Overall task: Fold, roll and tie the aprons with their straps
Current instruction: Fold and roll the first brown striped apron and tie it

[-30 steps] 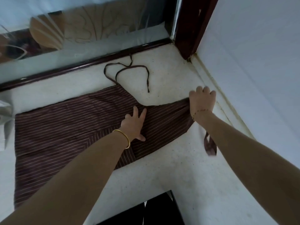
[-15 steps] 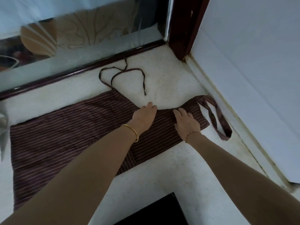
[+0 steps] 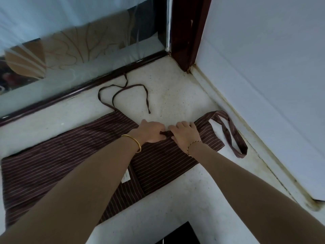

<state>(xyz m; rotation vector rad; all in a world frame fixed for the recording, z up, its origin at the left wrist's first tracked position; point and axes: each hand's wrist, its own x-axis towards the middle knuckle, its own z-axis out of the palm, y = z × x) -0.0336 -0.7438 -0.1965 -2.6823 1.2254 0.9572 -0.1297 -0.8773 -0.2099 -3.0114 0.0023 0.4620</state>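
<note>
Striped brown apron point(image 3: 70, 155) spread flat on a pale speckled surface point(image 3: 175, 95), in the corner between a glass panel point(image 3: 70, 50) and a white wall point(image 3: 263, 67). The left hand point(image 3: 151, 132) and right hand point(image 3: 185, 136) meet at the apron's far edge, fingers curled, pinching a small fold of cloth between them (both wrists wear thin bangles). The tie straps point(image 3: 133, 85) lie loose beyond; the neck loop point(image 3: 217, 114) lies to the right.
</note>
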